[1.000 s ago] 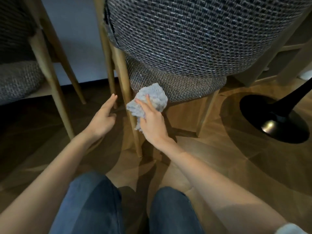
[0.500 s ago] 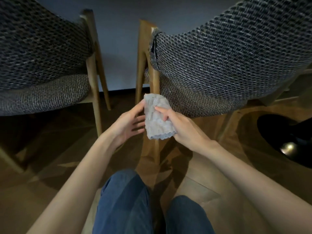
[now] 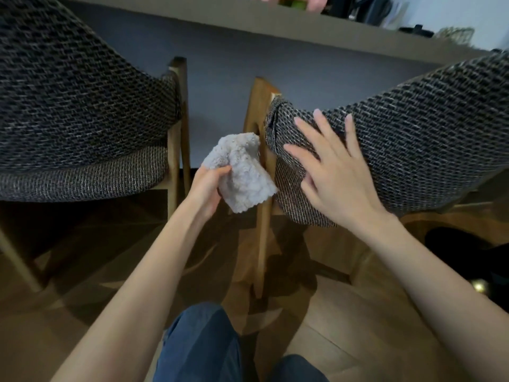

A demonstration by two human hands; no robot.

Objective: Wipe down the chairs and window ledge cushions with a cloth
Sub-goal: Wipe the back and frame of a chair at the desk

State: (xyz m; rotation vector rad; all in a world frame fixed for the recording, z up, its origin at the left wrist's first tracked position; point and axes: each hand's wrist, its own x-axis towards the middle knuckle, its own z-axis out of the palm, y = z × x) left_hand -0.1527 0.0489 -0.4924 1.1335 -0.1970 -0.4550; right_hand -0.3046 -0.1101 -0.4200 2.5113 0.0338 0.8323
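A fluffy pale grey cloth (image 3: 242, 172) hangs bunched in the gap between two chairs, and my left hand (image 3: 206, 190) grips its left side with thumb and fingers curled round it. My right hand (image 3: 333, 172) lies flat with fingers spread on the woven dark grey back of the right chair (image 3: 413, 139), close to its wooden leg (image 3: 261, 150). The left chair (image 3: 77, 128) has the same woven fabric and a wooden frame; neither hand touches it.
Both chairs stand against a grey counter front (image 3: 225, 59) on a wooden herringbone floor (image 3: 358, 326). A black round table base (image 3: 465, 249) sits at the right. My knees in blue jeans (image 3: 203, 343) fill the bottom centre. Another person's hand (image 3: 289, 1) shows above the counter.
The cloth has passed from my right hand to my left hand. My right hand has let go and moved right onto the chair back. The view has tilted upward.
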